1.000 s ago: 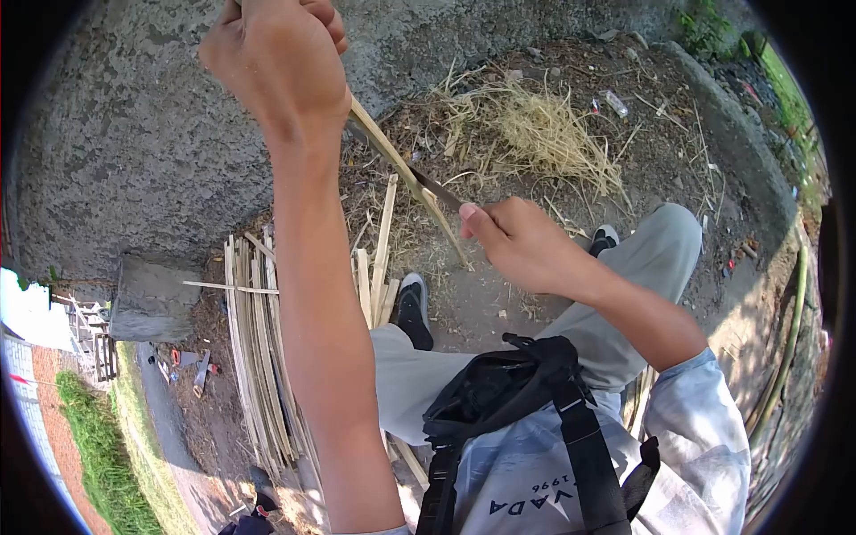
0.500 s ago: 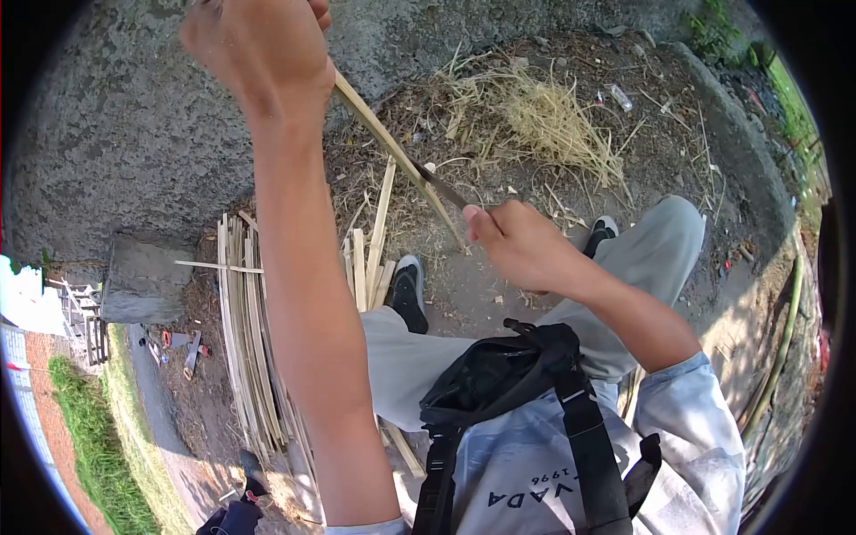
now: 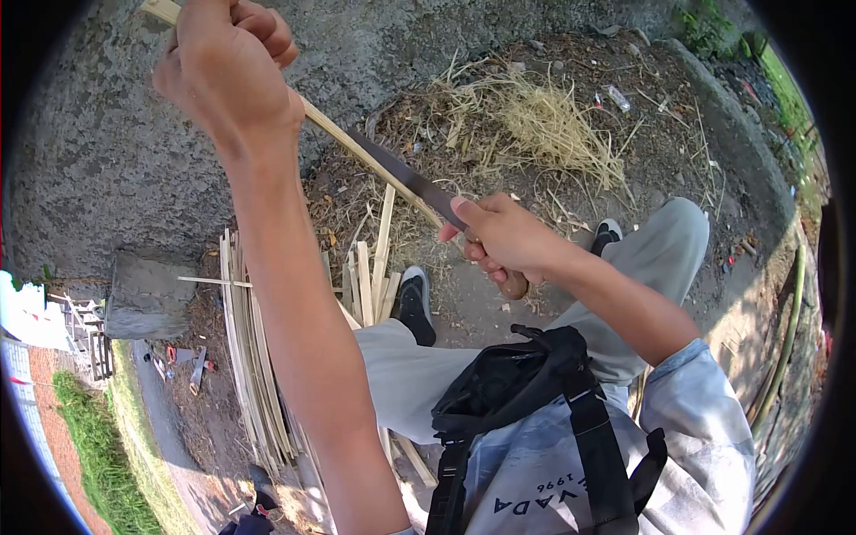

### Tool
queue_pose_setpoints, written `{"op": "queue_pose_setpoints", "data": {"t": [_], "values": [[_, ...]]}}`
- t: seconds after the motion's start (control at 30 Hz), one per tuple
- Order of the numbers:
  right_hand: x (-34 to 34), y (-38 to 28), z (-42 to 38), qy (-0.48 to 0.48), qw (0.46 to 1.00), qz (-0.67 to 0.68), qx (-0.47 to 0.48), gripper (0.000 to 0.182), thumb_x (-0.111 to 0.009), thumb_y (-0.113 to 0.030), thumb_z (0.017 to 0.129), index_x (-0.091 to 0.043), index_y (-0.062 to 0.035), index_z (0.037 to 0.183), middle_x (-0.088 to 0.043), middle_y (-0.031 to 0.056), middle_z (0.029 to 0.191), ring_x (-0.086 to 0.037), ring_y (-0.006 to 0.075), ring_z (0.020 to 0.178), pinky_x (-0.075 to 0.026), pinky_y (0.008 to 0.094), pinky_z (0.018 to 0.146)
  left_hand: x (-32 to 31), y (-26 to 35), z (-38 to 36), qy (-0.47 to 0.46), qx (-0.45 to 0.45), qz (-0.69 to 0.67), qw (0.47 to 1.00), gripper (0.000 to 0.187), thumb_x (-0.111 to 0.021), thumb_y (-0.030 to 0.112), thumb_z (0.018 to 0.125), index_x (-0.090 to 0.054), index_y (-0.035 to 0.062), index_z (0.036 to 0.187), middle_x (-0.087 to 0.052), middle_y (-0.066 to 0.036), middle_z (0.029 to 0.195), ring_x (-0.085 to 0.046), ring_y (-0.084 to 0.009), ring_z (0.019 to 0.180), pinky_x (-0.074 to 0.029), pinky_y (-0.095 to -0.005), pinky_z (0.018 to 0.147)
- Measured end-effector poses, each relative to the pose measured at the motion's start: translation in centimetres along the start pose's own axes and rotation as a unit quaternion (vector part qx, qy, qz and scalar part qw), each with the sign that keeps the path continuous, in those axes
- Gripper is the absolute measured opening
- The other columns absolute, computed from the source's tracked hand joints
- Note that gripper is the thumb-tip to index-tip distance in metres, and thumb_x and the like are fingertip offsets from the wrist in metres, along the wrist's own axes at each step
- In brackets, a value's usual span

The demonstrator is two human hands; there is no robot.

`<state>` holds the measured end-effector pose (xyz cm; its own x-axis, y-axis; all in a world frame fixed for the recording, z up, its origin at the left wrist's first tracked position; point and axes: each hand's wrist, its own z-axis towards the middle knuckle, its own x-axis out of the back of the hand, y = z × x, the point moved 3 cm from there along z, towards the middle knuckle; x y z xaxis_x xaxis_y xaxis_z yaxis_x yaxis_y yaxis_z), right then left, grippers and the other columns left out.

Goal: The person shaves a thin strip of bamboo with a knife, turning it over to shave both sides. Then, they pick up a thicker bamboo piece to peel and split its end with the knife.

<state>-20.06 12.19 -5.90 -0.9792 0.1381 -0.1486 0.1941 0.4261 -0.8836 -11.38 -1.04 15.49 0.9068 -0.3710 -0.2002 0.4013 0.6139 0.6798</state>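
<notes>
My left hand [image 3: 227, 71] is raised at the upper left, closed around a long pale bamboo strip [image 3: 357, 153] that slants down to the right. My right hand [image 3: 499, 239] grips the wooden handle of a knife [image 3: 406, 178]. The dark blade lies flat along the strip, pointing up toward my left hand. My thumb presses on the blade's base. Below the hands are my grey trousers and a dark shoe [image 3: 413, 303].
A stack of split bamboo strips [image 3: 254, 357] lies on the dirt at the left, with a few short pieces [image 3: 374, 267] near my shoe. Dry shavings [image 3: 544, 120] are piled at the top. A concrete block [image 3: 147, 294] sits at left. A black bag [image 3: 508, 392] hangs on my chest.
The knife blade has slid up along the strip toward my left hand, showing far more blade. My left hand has shifted left and lifted the strip's upper end.
</notes>
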Motion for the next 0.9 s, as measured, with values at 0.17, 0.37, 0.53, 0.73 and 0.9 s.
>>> {"op": "queue_pose_setpoints", "data": {"t": [0.17, 0.37, 0.53, 0.73, 0.9], "values": [[-1.6, -3.5, -2.3, 0.102, 0.954, -0.211, 0.185, 0.055, -0.038, -0.030, 0.101, -0.054, 0.0101, 0.066, -0.049, 0.0285, 0.055, -0.053, 0.0462, 0.055, -0.043, 0.0509, 0.061, -0.2, -0.3, 0.3, -0.003, -0.007, -0.004, 1.000, 0.032, -0.050, 0.009, 0.086, -0.031, 0.0096, 0.060, -0.028, -0.002, 0.054, -0.028, -0.0116, 0.046, -0.022, -0.0282, 0.045], [-2.0, 1.6, -1.1, 0.123, 0.931, -0.265, 0.217, 0.053, -0.037, -0.030, 0.101, -0.060, 0.0075, 0.071, -0.054, 0.0282, 0.058, -0.059, 0.0481, 0.062, -0.046, 0.0512, 0.065, -1.2, 0.0, -0.8, 0.018, -0.032, -0.003, 0.999, 0.033, -0.054, 0.020, 0.090, -0.036, 0.0138, 0.063, -0.027, 0.004, 0.050, -0.024, -0.0061, 0.038, -0.017, -0.0248, 0.038], [2.8, 13.2, 3.2, 0.095, 0.912, -0.396, 0.057, 0.051, -0.038, -0.034, 0.100, -0.064, 0.0074, 0.084, -0.061, 0.0294, 0.067, -0.064, 0.0465, 0.072, -0.048, 0.0530, 0.072, 0.6, -0.3, 1.0, -0.011, -0.015, 0.000, 1.000, 0.033, -0.049, 0.009, 0.087, -0.030, 0.0105, 0.060, -0.026, -0.001, 0.054, -0.027, -0.0116, 0.047, -0.022, -0.0282, 0.046], [1.5, 7.3, 1.8, 0.103, 0.966, -0.229, 0.058, 0.050, -0.040, -0.039, 0.100, -0.066, 0.0026, 0.092, -0.048, 0.0083, 0.051, -0.051, 0.0189, 0.049, -0.043, 0.0388, 0.055, 1.0, -0.5, 0.8, -0.031, -0.002, 0.000, 1.000, 0.034, -0.051, 0.012, 0.085, -0.028, 0.0118, 0.059, -0.024, 0.000, 0.054, -0.025, -0.0114, 0.048, -0.021, -0.0277, 0.046], [-0.7, 0.9, 0.3, 0.054, 0.960, -0.216, 0.172, 0.048, -0.039, -0.037, 0.101, -0.066, 0.0022, 0.096, -0.043, 0.0050, 0.050, -0.046, 0.0154, 0.047, -0.039, 0.0371, 0.051, 2.8, -0.7, 1.5, -0.034, 0.028, 0.008, 0.999, 0.034, -0.049, 0.015, 0.085, -0.027, 0.0127, 0.059, -0.022, 0.001, 0.055, -0.024, -0.0107, 0.049, -0.020, -0.0270, 0.047]]}}
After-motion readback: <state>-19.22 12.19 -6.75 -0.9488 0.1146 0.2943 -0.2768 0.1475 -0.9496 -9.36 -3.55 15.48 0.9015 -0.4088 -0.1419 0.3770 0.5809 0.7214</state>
